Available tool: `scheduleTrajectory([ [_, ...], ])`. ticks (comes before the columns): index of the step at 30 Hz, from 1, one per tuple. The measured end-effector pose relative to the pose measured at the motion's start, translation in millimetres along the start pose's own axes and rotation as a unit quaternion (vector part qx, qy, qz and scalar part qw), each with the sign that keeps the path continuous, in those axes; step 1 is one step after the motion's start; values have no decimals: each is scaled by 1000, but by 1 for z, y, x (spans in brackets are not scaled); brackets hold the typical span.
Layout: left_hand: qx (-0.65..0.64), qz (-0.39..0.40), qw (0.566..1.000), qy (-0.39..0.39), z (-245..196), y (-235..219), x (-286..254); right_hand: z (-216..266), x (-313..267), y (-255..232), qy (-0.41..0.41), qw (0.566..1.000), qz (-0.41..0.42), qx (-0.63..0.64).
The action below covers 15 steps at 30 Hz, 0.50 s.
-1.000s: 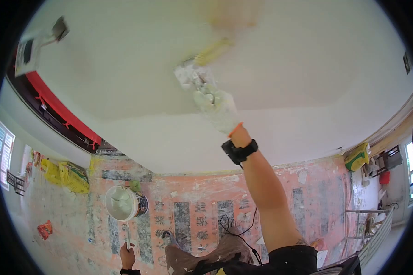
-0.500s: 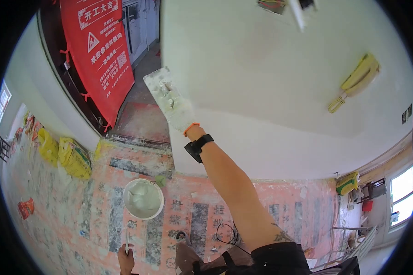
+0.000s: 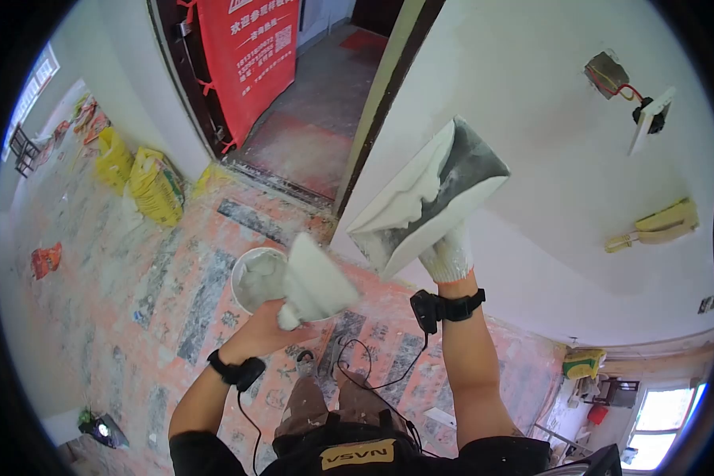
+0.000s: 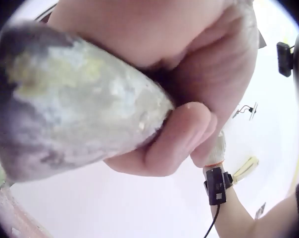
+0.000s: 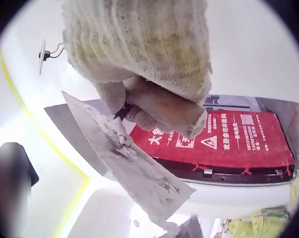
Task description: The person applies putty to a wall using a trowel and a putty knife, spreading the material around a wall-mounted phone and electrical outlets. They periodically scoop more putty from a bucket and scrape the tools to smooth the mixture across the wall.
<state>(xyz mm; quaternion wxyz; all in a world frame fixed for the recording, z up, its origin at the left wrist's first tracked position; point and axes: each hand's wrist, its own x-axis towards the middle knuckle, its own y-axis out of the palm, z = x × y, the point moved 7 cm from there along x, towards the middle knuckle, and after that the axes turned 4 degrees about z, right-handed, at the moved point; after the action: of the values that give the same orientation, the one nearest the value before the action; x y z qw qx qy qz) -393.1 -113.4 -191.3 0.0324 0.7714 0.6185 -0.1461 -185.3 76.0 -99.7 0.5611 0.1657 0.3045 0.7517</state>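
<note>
In the head view my bare left hand (image 3: 263,333) grips a wide blade (image 3: 317,278) coated with white paste, beside and partly over the bucket (image 3: 236,274) of paste. The left wrist view shows that hand (image 4: 189,59) curled round a paste-stained handle (image 4: 85,104). My gloved right hand (image 3: 452,252) holds a flat trowel (image 3: 480,190) with its face toward the head camera and ridges of paste along it. Seen from the right wrist, the glove (image 5: 139,44) wraps a wooden handle (image 5: 164,106) above the metal blade (image 5: 134,168).
A doorway with a red printed cover (image 3: 254,63) stands ahead. Yellow sacks (image 3: 157,186) lean by the left wall. On the right wall (image 3: 531,246) are a wired switch plate (image 3: 652,119) and a yellow brush-like thing (image 3: 666,222). A dark cable (image 3: 381,385) hangs near my legs.
The head view has swung toward the doorway. My right hand has come off the wall with the trowel turned over. My left hand has risen from low down, bringing the coated blade up beside the bucket.
</note>
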Motion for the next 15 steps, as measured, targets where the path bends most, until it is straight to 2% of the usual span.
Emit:
scheduleTrajectory([
  [2,4,41,996,83,-13,16,23,-14,-2,-7,48,998,-2,32],
  [3,6,40,997,72,-12,15,30,-21,-3,-19,56,998,-4,39],
  [4,6,69,996,52,-10,20,38,-30,-3,-19,46,987,130,-86],
  [5,5,99,995,34,-8,28,44,-44,-7,-21,33,942,262,-208],
  [6,6,102,994,26,-11,31,45,-58,-5,-44,36,944,257,-202],
  [7,21,55,998,21,-24,27,44,-87,-5,-75,112,908,258,-311],
  [8,35,9,999,17,-32,24,45,-106,-11,-98,188,853,254,-414],
  [9,34,16,999,13,-33,28,51,-112,-19,-115,192,856,248,-412],
  [11,208,-98,973,6,-33,20,57,-130,-41,-140,324,900,156,-248],
  [12,256,-128,953,99,-30,23,60,-138,-48,-139,331,899,151,-244],
  [13,255,-123,955,92,-19,29,67,-150,-60,-127,392,917,52,-46],
  [14,332,-140,928,93,-15,33,75,-163,-69,-118,431,888,-49,153],
  [15,406,-155,896,94,-10,36,80,-173,-70,-117,436,885,-51,156],
])
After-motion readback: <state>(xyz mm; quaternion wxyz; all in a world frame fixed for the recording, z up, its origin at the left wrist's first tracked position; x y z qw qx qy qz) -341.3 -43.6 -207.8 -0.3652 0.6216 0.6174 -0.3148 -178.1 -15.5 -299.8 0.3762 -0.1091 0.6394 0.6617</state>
